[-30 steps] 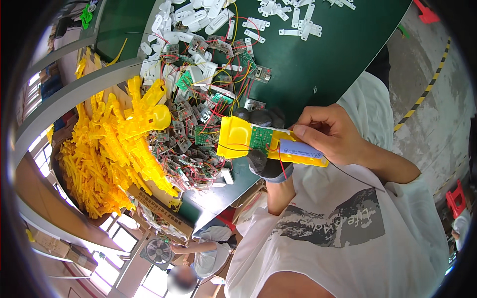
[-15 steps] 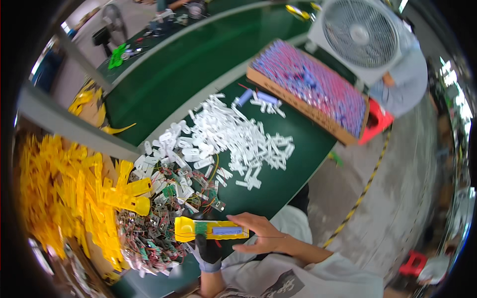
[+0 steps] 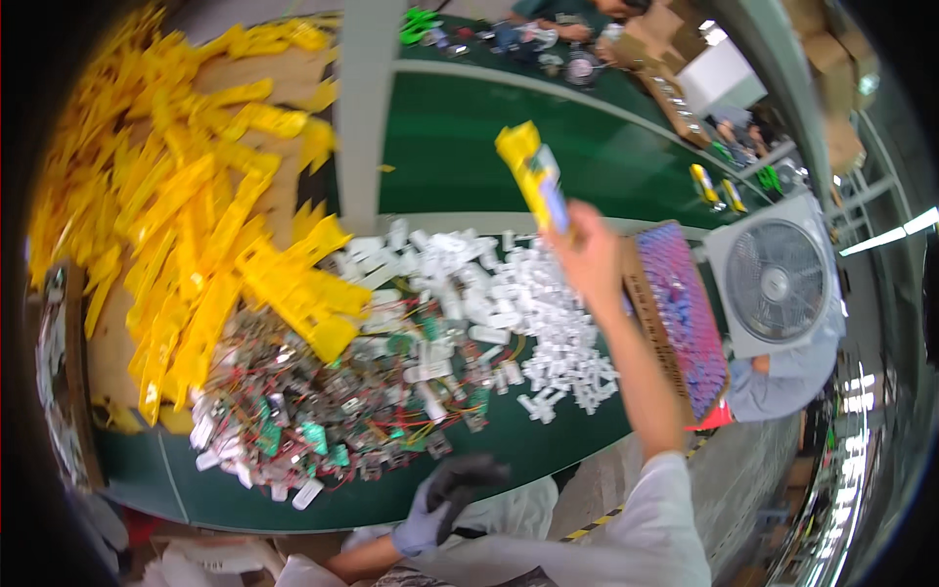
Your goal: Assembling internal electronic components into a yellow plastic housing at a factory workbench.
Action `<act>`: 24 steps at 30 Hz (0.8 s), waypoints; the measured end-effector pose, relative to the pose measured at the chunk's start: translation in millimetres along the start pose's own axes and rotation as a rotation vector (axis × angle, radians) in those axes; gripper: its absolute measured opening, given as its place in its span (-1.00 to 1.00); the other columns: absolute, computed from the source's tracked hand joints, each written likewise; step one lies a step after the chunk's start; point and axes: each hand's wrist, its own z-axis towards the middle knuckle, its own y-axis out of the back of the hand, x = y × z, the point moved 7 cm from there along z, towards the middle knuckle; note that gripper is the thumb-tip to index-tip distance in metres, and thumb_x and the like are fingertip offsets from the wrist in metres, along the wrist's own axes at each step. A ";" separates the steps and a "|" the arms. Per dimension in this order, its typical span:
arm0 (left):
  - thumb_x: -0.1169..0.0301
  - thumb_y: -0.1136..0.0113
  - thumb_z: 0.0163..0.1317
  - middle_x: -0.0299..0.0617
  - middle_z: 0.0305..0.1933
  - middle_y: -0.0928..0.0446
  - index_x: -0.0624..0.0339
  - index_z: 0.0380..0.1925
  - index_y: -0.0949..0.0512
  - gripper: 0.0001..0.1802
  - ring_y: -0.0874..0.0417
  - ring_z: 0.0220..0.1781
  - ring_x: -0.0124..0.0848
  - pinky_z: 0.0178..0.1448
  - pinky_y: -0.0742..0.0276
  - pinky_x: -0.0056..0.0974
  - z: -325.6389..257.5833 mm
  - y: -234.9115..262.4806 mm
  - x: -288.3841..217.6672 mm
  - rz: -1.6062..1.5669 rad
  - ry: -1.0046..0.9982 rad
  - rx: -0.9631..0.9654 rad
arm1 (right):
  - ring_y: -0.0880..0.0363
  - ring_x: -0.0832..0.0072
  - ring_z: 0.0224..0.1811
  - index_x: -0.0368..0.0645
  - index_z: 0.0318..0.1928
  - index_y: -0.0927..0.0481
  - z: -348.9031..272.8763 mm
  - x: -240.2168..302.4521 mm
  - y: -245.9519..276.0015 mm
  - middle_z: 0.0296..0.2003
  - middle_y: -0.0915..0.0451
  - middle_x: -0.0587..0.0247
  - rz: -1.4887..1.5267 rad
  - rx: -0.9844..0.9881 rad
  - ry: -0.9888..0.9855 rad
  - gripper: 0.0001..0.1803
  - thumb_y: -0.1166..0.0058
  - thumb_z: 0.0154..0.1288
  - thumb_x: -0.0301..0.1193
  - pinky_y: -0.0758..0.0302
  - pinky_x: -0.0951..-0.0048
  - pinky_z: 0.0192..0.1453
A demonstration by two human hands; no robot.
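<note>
My right hand (image 3: 592, 256) reaches far forward over the green conveyor belt (image 3: 450, 147), its fingers closed on one end of a yellow plastic housing (image 3: 528, 171). A blue-violet battery cell (image 3: 555, 207) sits in the housing close to my fingers; the housing is tilted and slightly blurred. My left hand (image 3: 445, 504), in a grey glove with dark fingers, is near the table's front edge with nothing in it. Its fingers stretch to the right, apart from the thumb. Beyond it lies a heap of small circuit boards with wires (image 3: 323, 411).
White plastic pieces (image 3: 469, 284) are piled mid-table. Yellow housings (image 3: 196, 245) cover the left side. A cardboard box of battery cells (image 3: 685, 323) stands right, beside a box fan (image 3: 778, 279) and a co-worker's sleeve (image 3: 782, 391). A grey post (image 3: 370, 117) rises at the belt.
My right hand has carried the yellow housing forward, over the belt. My left hand has let go of it and stays near the front edge. The view has turned.
</note>
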 end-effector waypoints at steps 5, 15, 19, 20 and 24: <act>0.66 -0.02 0.23 0.07 0.20 -0.42 0.39 0.31 -0.12 -0.38 -0.45 0.27 -0.21 0.36 -0.30 -0.14 -52.6 21.7 -17.7 0.122 0.063 -0.038 | -0.67 0.10 -0.31 -0.07 -0.28 -0.71 131.7 -67.9 -110.4 -0.37 -0.68 0.05 -0.451 0.054 -0.246 -0.52 -0.22 0.02 0.08 -0.54 0.16 -0.22; 0.44 0.13 0.35 0.02 -0.11 -0.55 0.41 0.04 -0.36 -0.67 -0.58 -0.07 -0.31 0.15 -0.38 -0.22 -128.9 100.4 -249.7 0.968 -0.626 -0.893 | -0.61 0.06 -0.03 -0.04 -0.02 -0.62 157.3 -109.4 -131.6 -0.13 -0.65 0.02 -0.764 0.078 -0.480 -0.35 -0.17 0.04 0.17 -0.51 0.08 0.04; 0.51 -0.02 0.33 -0.09 -0.13 -0.58 0.43 0.01 -0.45 -0.71 -0.58 -0.02 -0.41 0.14 -0.42 -0.34 27.7 142.0 -346.9 1.253 -0.643 -0.634 | -0.56 0.31 0.05 -0.25 0.07 -0.54 131.3 -85.0 -96.6 -0.04 -0.61 0.07 -0.381 0.088 -0.283 -0.44 -0.14 0.22 -0.07 -0.43 0.33 0.15; 0.50 -0.05 0.32 -0.11 -0.09 -0.59 0.41 0.00 -0.47 -0.71 -0.58 0.00 -0.46 0.13 -0.44 -0.35 77.1 148.3 -358.7 1.438 -0.625 -0.526 | -0.52 0.41 0.10 -0.30 0.12 -0.50 111.2 -65.0 -89.5 0.02 -0.58 0.09 -0.032 0.195 -0.282 -0.50 -0.09 0.31 -0.19 -0.37 0.43 0.21; 0.30 -0.21 0.17 -0.01 0.12 -0.49 0.10 0.11 -0.46 -0.53 -0.53 0.14 -0.18 0.22 -0.41 -0.15 225.4 194.8 -362.2 2.123 -0.461 -0.239 | -0.49 0.51 0.04 -0.29 0.02 -0.54 -31.0 27.0 -51.4 -0.03 -0.57 0.22 0.415 0.176 -0.377 -0.69 0.00 0.36 -0.38 -0.38 0.48 0.12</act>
